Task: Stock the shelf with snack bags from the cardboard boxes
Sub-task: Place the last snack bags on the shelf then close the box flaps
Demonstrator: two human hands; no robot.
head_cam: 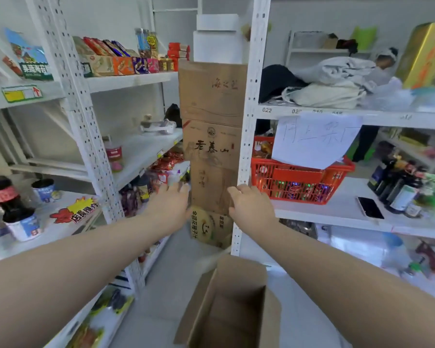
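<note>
The tall stack of cardboard boxes (212, 136) standing in the gap between two white racks serves as the landmark. Far left of it, the left shelf unit (81, 116) carries a cola bottle (6, 197) and paper cups on a lower board, with snack bags (168, 163) lying on the board that runs up to the stack's left edge. The left arm reaches forward, nearly straight, and the left hand (172, 204) lies flat against the left side of the stack's third box, fingers extended and close together; its grip is spread, pressing the cardboard rather than wrapped round it. On the stack's right side the right hand (249, 204) mirrors it, arm outstretched, fingers curled over the box's right front edge, thumb side up, so the grip clasps that box between both palms. Below the stack and nearer the camera, an open cardboard box (231, 305) stands on the floor, flaps up. Right of the stack, a red basket (299, 182) sits on the right rack, a phone (369, 207) beyond it.
</note>
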